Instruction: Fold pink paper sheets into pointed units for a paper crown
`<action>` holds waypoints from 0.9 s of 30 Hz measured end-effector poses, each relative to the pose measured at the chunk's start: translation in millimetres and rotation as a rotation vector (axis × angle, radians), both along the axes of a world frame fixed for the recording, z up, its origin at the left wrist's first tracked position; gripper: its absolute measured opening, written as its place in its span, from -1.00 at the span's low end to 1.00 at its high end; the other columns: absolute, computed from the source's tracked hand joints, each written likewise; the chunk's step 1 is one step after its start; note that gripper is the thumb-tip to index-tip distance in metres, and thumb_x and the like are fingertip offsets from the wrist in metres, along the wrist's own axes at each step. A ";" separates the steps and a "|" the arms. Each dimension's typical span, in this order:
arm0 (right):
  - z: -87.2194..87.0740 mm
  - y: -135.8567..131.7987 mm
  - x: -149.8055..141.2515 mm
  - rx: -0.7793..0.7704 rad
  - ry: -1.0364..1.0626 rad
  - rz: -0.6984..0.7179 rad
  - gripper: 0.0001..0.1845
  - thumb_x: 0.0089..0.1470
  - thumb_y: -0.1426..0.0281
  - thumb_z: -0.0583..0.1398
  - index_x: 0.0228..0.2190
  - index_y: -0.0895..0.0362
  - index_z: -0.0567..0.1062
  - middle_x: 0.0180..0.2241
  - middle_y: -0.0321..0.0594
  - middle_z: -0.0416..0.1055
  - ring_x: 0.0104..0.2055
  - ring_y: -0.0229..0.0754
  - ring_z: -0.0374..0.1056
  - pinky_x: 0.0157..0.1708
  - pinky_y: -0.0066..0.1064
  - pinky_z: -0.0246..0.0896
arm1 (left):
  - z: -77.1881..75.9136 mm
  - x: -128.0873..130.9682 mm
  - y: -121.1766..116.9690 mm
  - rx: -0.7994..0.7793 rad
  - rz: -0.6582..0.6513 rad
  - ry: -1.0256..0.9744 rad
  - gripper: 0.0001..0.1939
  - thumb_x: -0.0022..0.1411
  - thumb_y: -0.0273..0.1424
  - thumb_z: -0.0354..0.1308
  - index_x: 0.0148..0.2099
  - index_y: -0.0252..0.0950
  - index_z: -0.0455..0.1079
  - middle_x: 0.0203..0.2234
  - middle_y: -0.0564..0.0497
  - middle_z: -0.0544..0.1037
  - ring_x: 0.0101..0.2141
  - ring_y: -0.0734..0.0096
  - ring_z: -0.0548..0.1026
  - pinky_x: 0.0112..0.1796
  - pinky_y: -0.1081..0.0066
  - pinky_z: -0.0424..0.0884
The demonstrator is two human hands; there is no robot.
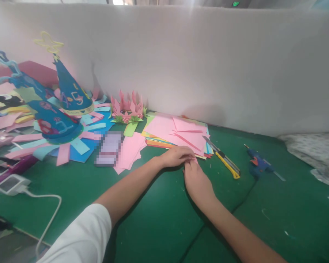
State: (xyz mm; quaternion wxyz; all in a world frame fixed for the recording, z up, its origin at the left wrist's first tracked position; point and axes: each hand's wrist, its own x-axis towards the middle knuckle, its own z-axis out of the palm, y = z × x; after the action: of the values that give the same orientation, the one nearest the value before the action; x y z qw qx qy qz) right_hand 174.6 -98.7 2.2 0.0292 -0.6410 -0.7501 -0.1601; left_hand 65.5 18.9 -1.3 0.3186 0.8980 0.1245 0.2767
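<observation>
My left hand (177, 156) and my right hand (197, 182) meet over the green table, just in front of a stack of coloured paper. Both have their fingers closed in a pinch. A small bit of pink paper (195, 160) shows at the fingertips; the fingers cover most of it. Loose pink sheets (164, 126) lie on top of the stack behind my hands. To the right of the stack is a yellow utility knife (227, 164) with its blade out. More pink paper pieces (128, 151) fan out left of my hands.
A blue glue gun (259, 160) lies right, its cord crossing the table (153, 226). Behind stands a pink paper crown (127, 107). Blue party hats (70, 87) fill the left, near a phone (109, 148) and a white device (12, 184) with a cable. A pale partition (181, 65) borders the back.
</observation>
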 end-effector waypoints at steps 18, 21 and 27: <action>26.0 35.3 45.8 0.210 0.325 0.132 -0.81 -0.01 0.55 0.01 -0.42 0.16 0.40 -0.32 -0.10 0.40 -0.23 -0.08 0.27 -0.18 -0.28 0.12 | -3.0 -8.4 -9.9 0.080 0.122 -0.061 -0.55 0.06 -0.73 -0.16 -0.06 -0.38 0.34 -0.10 -0.15 0.45 -0.07 0.37 0.41 -0.04 0.31 0.35; 17.0 46.7 61.8 0.259 0.304 0.126 -0.77 0.06 0.49 0.01 -0.38 0.20 0.47 -0.09 0.03 0.37 -0.03 -0.01 0.24 -0.02 -0.20 0.09 | -3.9 -22.5 -21.6 0.085 0.226 -0.128 -0.54 0.07 -0.74 -0.18 -0.06 -0.36 0.34 -0.11 -0.13 0.46 -0.04 0.38 0.39 -0.01 0.27 0.33; -2.8 51.6 67.9 0.126 0.209 0.070 -0.61 0.20 0.35 -0.04 -0.11 0.27 0.46 0.03 0.05 0.35 0.10 0.04 0.19 0.06 -0.09 0.04 | -4.3 -58.7 -52.6 -0.097 0.335 -0.208 -0.56 0.06 -0.74 -0.18 -0.13 -0.35 0.38 -0.23 -0.07 0.48 -0.19 0.44 0.44 -0.15 0.38 0.41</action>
State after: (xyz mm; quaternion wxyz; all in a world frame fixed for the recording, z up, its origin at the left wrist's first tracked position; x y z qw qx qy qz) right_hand 242.6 -47.2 -0.7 0.1530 -0.6244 -0.7534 -0.1383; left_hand 6.8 -33.7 -5.5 0.3221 0.8150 0.2516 0.4108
